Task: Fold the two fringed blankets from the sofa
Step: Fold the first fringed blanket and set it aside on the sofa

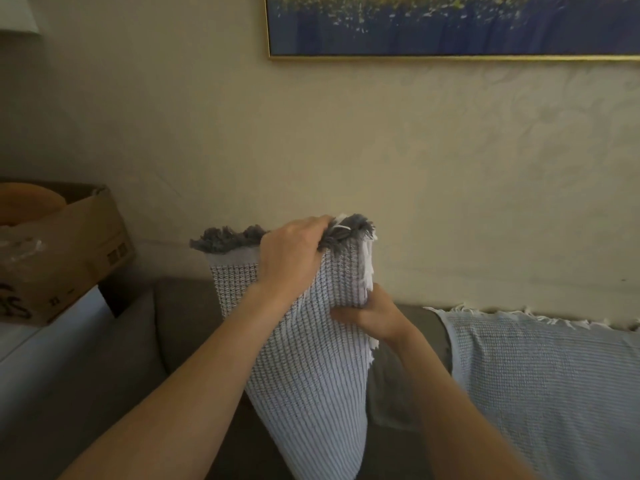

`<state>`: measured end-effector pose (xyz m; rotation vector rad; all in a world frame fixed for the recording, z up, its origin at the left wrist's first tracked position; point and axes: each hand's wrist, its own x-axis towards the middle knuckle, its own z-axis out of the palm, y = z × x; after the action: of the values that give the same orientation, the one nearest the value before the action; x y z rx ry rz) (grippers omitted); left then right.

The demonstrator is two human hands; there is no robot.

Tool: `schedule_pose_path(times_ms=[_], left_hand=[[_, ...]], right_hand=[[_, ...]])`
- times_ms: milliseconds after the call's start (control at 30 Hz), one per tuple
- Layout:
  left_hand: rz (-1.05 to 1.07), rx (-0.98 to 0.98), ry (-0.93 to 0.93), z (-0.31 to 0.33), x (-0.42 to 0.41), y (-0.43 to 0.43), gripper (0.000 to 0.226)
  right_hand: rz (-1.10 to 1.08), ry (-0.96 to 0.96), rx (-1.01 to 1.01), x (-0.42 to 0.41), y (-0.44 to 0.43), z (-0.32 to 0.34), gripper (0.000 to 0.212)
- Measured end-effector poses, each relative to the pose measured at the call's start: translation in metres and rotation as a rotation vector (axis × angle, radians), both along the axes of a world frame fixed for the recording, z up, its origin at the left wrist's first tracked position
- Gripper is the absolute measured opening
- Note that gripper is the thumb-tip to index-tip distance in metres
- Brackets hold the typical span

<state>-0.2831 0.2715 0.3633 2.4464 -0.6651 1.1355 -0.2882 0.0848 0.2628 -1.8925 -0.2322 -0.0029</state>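
A person holds up a grey-and-white waffle-weave blanket with a dark grey fringe [311,358] before a taupe fabric sofa [180,323], the cloth hanging from the frame's centre down to 6 o'clock. The left hand [294,258] is clamped over the fringed top edge, fingers curled into the tassels. The right hand [367,317], at 4 o'clock of the left, pinches the gathered side edge. A pale blue waffle-weave blanket with a white fringe [536,375] lies draped over the sofa back at 4 o'clock, not yet folded. A brown cardboard box [79,251] sits at 9 o'clock, and a gold-framed blue painting [450,26] hangs at 1 o'clock. The weave looks soft, light and limp, likely to sag and slide between layers. Matched corners just under the fringe appear the surest hold, not the loose tassels.
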Motion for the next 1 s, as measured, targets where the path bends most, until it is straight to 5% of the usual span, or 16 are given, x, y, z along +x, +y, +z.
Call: schedule_pose_path(times_ms=[200, 367, 500, 733, 867, 1000], left_hand=[[0.136, -0.135, -0.010, 0.011, 0.006, 0.007, 0.035], [0.266, -0.342, 0.094, 0.012, 0.019, 0.016, 0.029], [0.353, -0.490, 0.110, 0.014, 0.035, 0.028, 0.014], [0.423, -0.445, 0.157, 0.003, 0.057, 0.038, 0.009], [0.455, -0.441, 0.147, -0.012, 0.062, 0.043, 0.011], [0.438, -0.408, 0.238, -0.038, 0.064, 0.044, 0.017]], right_hand=[[0.152, 0.087, -0.035, -0.003, -0.004, -0.021, 0.047], [0.194, 0.276, -0.317, 0.000, -0.021, -0.048, 0.043], [0.170, 0.411, -0.573, -0.009, -0.036, -0.073, 0.066], [0.189, 0.453, -0.235, -0.015, -0.035, -0.079, 0.015], [0.104, 0.523, 0.128, -0.022, -0.032, -0.067, 0.023], [-0.001, 0.382, 0.251, -0.021, -0.025, -0.035, 0.025]])
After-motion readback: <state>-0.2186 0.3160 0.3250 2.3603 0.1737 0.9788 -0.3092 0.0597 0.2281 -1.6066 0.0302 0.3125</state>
